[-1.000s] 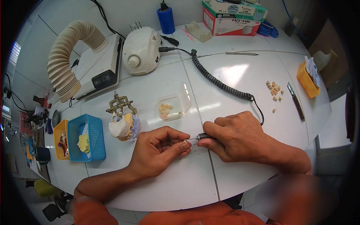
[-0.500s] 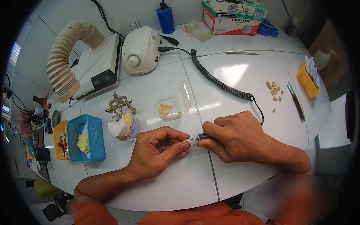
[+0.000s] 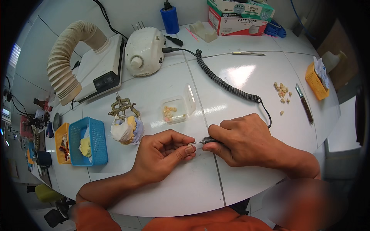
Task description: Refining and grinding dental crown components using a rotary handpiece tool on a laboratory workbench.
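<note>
Between the thumb and fingers of my left hand (image 3: 163, 156) is a tiny pale piece, likely a denture tooth (image 3: 190, 145), mostly covered by the fingertips. My right hand (image 3: 246, 142) is wrapped round a dark rotary handpiece (image 3: 209, 140), whose thin metal bur points left and meets the small piece. From the handpiece a coiled black cord (image 3: 227, 87) runs back to a white control unit (image 3: 144, 52). Just beyond my left hand stands a plaster dental model (image 3: 127, 130) in a brass articulator (image 3: 123, 106). An open clear box (image 3: 174, 109) of small teeth lies ahead.
Loose teeth (image 3: 282, 92) and a wooden-handled knife (image 3: 304, 104) lie at right, near a yellow basket (image 3: 317, 82). Blue (image 3: 101, 148) and yellow baskets stand at left. Behind are a dust extractor with a ribbed hose (image 3: 63, 57), a metal tool (image 3: 248, 54) and mask boxes (image 3: 239, 23).
</note>
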Motion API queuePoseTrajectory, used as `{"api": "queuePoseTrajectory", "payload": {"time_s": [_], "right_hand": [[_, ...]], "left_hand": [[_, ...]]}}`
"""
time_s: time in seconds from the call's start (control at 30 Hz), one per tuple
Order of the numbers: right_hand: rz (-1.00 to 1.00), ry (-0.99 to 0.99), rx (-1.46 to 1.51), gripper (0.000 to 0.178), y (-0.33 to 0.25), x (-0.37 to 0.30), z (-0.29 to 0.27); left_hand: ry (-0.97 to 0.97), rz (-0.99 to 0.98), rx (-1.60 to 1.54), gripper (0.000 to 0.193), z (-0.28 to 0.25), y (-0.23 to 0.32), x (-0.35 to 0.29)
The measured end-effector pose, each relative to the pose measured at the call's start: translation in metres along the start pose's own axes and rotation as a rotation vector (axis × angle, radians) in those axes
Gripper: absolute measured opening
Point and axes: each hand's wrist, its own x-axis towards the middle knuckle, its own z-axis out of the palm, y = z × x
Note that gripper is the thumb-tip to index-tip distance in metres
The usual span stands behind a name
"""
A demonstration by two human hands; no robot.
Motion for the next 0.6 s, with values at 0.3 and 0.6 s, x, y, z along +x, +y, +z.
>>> {"api": "queuePoseTrajectory", "payload": {"time_s": [0.3,0.6], "right_hand": [[0.003,-0.007,0.001,0.045,-0.0006,-0.0003,-0.0007],[-0.002,-0.001,0.002,0.045,0.0003,-0.0002,-0.0006]], "left_hand": [[-0.004,0.006,0.002,0.022,-0.0001,-0.0008,-0.0004],[-0.001,-0.002,-0.002,0.022,0.0004,-0.0001,-0.0004]]}}
